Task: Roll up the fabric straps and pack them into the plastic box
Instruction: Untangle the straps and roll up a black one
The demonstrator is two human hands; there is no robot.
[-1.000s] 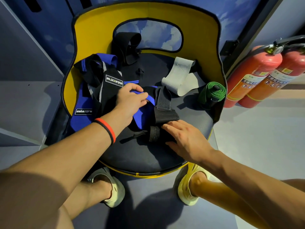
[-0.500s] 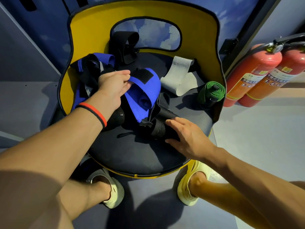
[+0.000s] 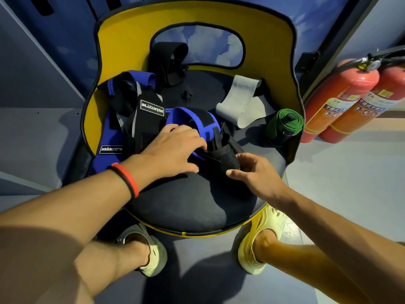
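From the head, the black roll (image 3: 221,160) is seen on the seat (image 3: 186,207) between the hands, its right end clasped in the curled grip of the right hand (image 3: 258,174), while the tail (image 3: 208,128) is covered by the left hand (image 3: 175,148), whose grip cannot be judged.

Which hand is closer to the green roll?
Right. The right hand sits just down-left of the green roll, gripping the black roll; the left hand is farther left, beyond that roll.

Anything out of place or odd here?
Nothing damaged. Blue and black straps lie tangled in a heap on the chair seat; only the green strap is fully rolled. No plastic box shows.
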